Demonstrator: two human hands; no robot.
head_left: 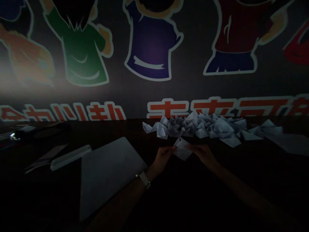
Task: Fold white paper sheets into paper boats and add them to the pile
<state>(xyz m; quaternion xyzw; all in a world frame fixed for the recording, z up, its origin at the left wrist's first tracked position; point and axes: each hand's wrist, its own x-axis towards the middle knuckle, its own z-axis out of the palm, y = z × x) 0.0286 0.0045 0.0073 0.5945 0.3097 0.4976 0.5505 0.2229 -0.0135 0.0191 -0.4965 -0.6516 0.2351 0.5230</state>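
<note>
Between my two hands is a small folded piece of white paper (182,150), roughly diamond-shaped. My left hand (163,155) pinches its left corner; a pale watch or band (144,179) circles that wrist. The right corner is gripped by the fingers of my right hand (203,154). Just beyond the hands lies a long heap of folded white paper boats (220,126), some upright and some tipped over. Dim light blurs the exact folds and fingertips.
A stack of flat white paper (108,170) lies left of my hands, beside a long pale rolled or folded item (71,158). Flat paper (293,143) is at the far right. Dark items clutter the far left. Behind the dark table stands a wall with painted figures (152,45).
</note>
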